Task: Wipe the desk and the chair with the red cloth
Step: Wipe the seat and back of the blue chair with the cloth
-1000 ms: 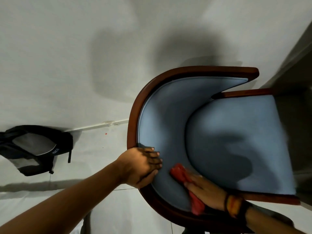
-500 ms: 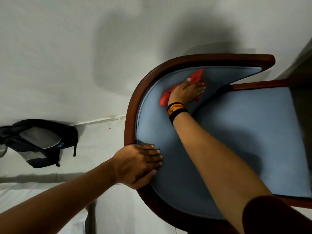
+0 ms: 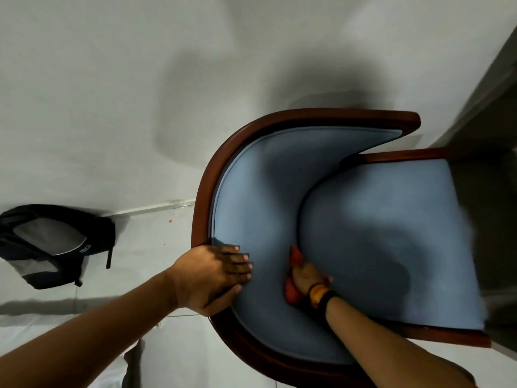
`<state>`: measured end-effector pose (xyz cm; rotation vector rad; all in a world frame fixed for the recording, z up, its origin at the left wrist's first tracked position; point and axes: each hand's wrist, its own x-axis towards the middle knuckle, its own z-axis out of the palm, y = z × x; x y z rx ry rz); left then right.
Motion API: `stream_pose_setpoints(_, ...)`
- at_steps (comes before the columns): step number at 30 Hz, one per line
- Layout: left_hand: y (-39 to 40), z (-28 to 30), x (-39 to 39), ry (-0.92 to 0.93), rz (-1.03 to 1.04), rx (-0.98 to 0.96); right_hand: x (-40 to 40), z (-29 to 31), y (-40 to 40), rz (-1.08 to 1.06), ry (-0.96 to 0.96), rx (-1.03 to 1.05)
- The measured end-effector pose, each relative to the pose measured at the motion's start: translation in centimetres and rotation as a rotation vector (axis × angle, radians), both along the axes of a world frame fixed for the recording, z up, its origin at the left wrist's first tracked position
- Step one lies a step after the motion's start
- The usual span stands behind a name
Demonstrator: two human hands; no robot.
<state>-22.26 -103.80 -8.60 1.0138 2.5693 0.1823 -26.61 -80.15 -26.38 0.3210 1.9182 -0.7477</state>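
Looking down from above, you have the chair [image 3: 377, 228] filling the frame from centre toward three o'clock: blue padding, dark red-brown wooden rim. Your left hand [image 3: 215, 278] lies flat over the rim at the chair's nine o'clock edge, fingers spread onto the blue backrest, gripping nothing. Your right hand [image 3: 306, 275] presses the red cloth [image 3: 292, 292] into the crease where backrest meets seat (cloth partly hidden under the palm, bits showing at twelve and seven o'clock of the hand). Bands [image 3: 319, 295] of orange and black circle that wrist. Hands sit near each other, not touching. A dark backpack [image 3: 56, 245] lies on the pale floor at nine o'clock, well apart from the chair.
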Motion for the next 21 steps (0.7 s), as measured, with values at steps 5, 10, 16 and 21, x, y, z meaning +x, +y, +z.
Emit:
stream_pose_setpoints(5, -0.4, -0.9, 0.3, -0.047, 0.02, -0.013, -9.1, 1.6, -7.6, -0.703, 0.097, -0.26)
stream_pose_setpoints(10, 0.5, 0.3, 0.2, 0.014, 0.073, 0.025, -12.6, 4.5, -7.7, -0.758, 0.237, -0.522)
stream_pose_setpoints(16, 11.1, 1.5, -2.8, -0.343, 1.335, 0.623, -6.4, 8.9, -3.2, -0.98, 0.09, -0.743)
stream_pose_setpoints(21, 15.3, 1.9, -6.1, -0.477, 1.722, 1.166, -6.8, 13.1, 0.1, -0.887, 0.191, -0.83)
